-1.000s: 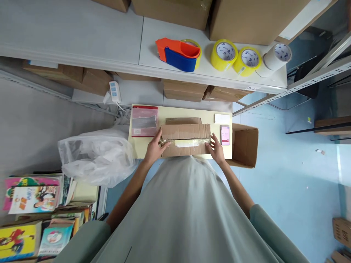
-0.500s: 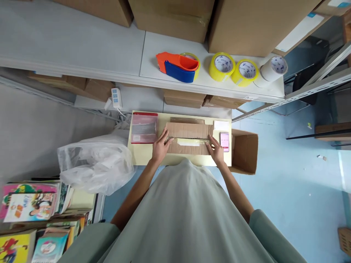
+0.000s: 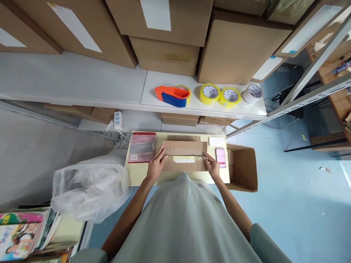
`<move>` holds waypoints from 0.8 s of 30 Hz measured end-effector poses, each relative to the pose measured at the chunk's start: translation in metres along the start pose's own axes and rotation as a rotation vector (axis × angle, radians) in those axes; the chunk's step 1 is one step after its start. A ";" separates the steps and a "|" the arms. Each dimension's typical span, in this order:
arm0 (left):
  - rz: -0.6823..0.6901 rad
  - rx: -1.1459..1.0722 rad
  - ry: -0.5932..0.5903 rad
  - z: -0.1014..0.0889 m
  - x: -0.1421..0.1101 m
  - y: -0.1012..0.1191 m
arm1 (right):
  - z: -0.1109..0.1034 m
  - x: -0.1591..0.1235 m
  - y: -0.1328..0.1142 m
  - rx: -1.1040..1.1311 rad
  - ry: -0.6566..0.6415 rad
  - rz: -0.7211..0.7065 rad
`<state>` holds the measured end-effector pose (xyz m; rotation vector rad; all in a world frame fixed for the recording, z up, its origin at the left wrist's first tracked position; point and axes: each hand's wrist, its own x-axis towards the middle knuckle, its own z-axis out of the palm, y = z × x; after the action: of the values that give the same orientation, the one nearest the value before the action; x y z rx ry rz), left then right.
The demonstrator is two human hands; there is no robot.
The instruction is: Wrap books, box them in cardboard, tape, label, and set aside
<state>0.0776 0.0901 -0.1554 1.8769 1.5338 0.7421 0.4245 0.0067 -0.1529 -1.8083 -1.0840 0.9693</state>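
Observation:
A flat brown cardboard box lies on the cream table, with a dark seam across its middle and a pale strip below the seam. My left hand holds the box's left end, thumb and fingers on its top near the seam. At the opposite end, my right hand grips the right edge with thumb and fingers close together. Behind the box lies another cardboard piece. A red-edged clear pouch is left of my left hand; a phone is right of my right hand.
An orange and blue tape dispenser, yellow tape rolls and a white roll stand on the shelf ahead. An open carton adjoins the table's right side. A plastic bag bulges at the left, near stacked books.
My view has tilted up, so more boxes on the shelf show and the table sits lower in the picture. Both hands remain at the box's ends.

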 end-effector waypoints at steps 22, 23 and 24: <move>0.439 -0.089 0.457 -0.107 0.152 0.174 | 0.091 0.180 -0.342 -0.927 -0.112 -0.825; 0.430 -0.102 0.467 -0.112 0.146 0.170 | 0.096 0.180 -0.344 -0.945 -0.098 -0.833; 0.421 -0.116 0.478 -0.116 0.141 0.165 | 0.099 0.181 -0.345 -0.956 -0.088 -0.849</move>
<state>0.1243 0.2150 0.0518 2.0535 1.3230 1.5272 0.2919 0.3051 0.0815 -1.6378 -2.3558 -0.0369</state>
